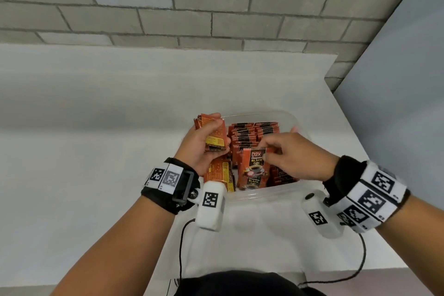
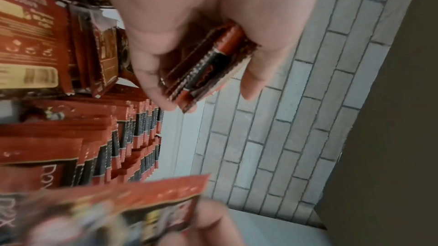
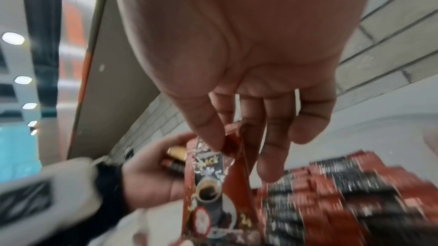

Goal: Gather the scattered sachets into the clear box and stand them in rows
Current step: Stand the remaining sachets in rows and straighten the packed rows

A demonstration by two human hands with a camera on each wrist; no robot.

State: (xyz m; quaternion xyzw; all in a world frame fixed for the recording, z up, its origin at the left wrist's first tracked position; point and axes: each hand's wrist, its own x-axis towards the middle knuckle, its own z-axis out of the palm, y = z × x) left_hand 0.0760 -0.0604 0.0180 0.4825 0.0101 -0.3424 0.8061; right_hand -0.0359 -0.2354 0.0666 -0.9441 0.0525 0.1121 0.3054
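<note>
Sachets judged light, thin, flexible foil, probably slick; best pinched at the top sealed edge, as one sachet (image 1: 252, 168) is pinched by thumb and fingers of the right hand (image 1: 294, 155) over the near end of the clear box (image 1: 249, 196). A small stack (image 1: 212, 132) is clamped in the curled left hand (image 1: 204, 145) at the box's left rim. Packs are red-orange with black bands and a coffee-cup print. Rows (image 1: 252, 132) are stood upright inside the box on the tabletop (image 1: 96, 127).

Sachets (image 1: 252, 168): red-orange, black band, coffee-cup print. Box (image 1: 292, 120): clear. Table (image 1: 96, 127): white. Wall (image 1: 192, 2) at 12 o'clock: grey brick pattern. Wrist bands (image 1: 370, 196): white, black square markers.
</note>
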